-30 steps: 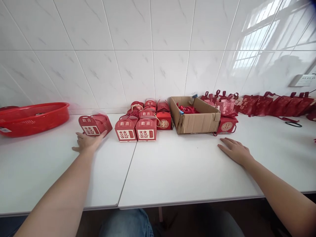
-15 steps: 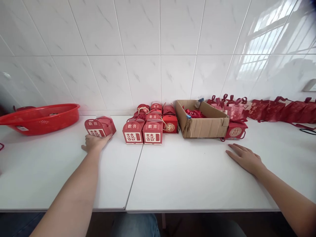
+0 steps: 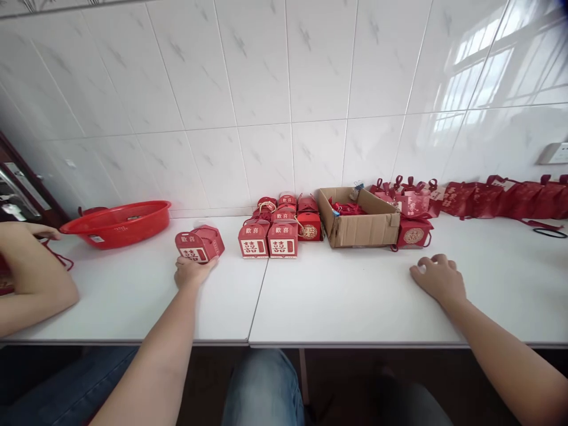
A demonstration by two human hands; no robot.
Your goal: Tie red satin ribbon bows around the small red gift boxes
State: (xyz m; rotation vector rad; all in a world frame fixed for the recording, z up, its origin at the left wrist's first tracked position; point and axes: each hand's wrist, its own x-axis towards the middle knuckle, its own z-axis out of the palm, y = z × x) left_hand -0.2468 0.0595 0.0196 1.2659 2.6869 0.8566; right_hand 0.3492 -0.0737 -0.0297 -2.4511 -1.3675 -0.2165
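On the left part of the table, my left hand [image 3: 191,272] grips the near side of a red paper gift box [image 3: 215,238]. The box has a rounded front flap with a white-and-red character panel, and it sits turned at an angle. Some of my left fingers are hidden against it. My right hand [image 3: 438,277] rests on the white tabletop with nothing in it, fingers bent and apart. It lies in front of a red corded box [image 3: 413,232]. Between my hands stand two matching gift boxes [image 3: 283,240] at the front of a cluster.
A cardboard box [image 3: 368,231] holding red items stands right of the cluster. Red gift bags [image 3: 470,198] line the wall. A red plastic basin [image 3: 133,228] is at the left. Another person's arm [image 3: 39,278] rests at the left edge. A seam divides the tables.
The view has shifted left and tilted up, bringing another person's arm into view. My left hand remains on the gift box. My right fingers, earlier stretched flat, are now bent.
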